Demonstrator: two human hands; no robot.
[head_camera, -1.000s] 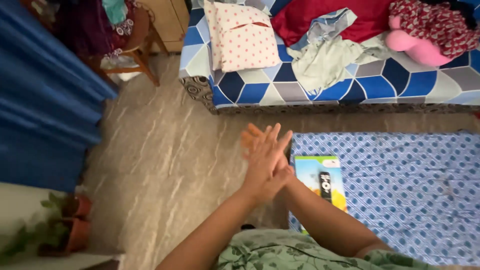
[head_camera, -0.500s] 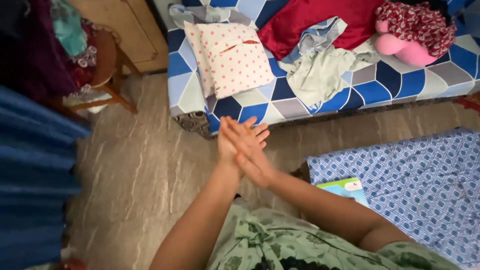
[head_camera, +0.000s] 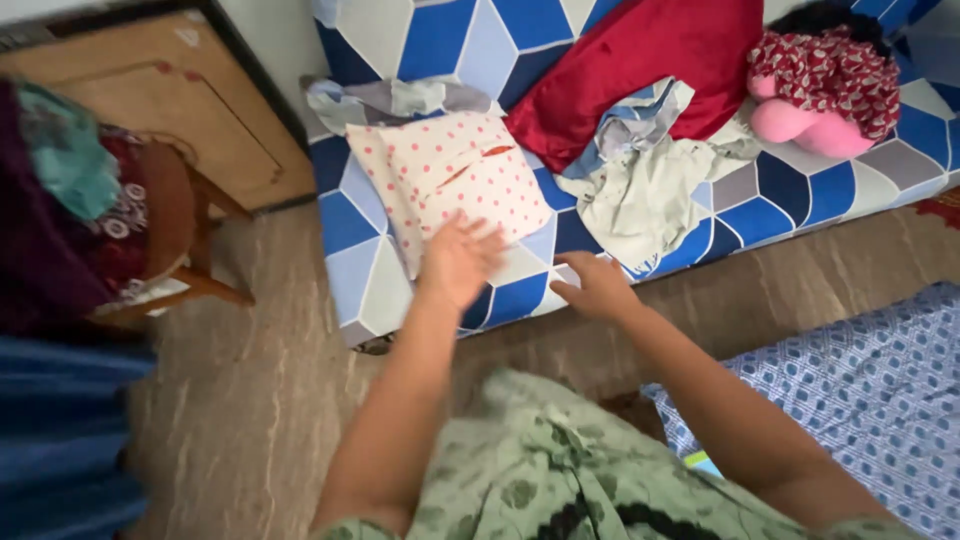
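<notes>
My left hand (head_camera: 458, 262) is spread open, its fingertips at the lower edge of a cream pillow with red dots (head_camera: 455, 180) that lies on a mattress with a blue, white and grey geometric cover (head_camera: 350, 225). My right hand (head_camera: 598, 287) is open too, palm down over the mattress's front edge, just below a crumpled pale cloth (head_camera: 650, 190). Neither hand holds anything. A red cushion (head_camera: 640, 60) lies behind the cloth.
A pink soft toy in a red patterned dress (head_camera: 815, 95) lies at the mattress's right end. A wooden chair piled with clothes (head_camera: 110, 215) stands at left before a wooden cabinet (head_camera: 170, 110). A blue patterned mat (head_camera: 860, 400) covers the floor at right.
My hands were pressed together palm to palm; they have separated and stretched forward to the mattress. The view has swung up and closer to the pillow.
</notes>
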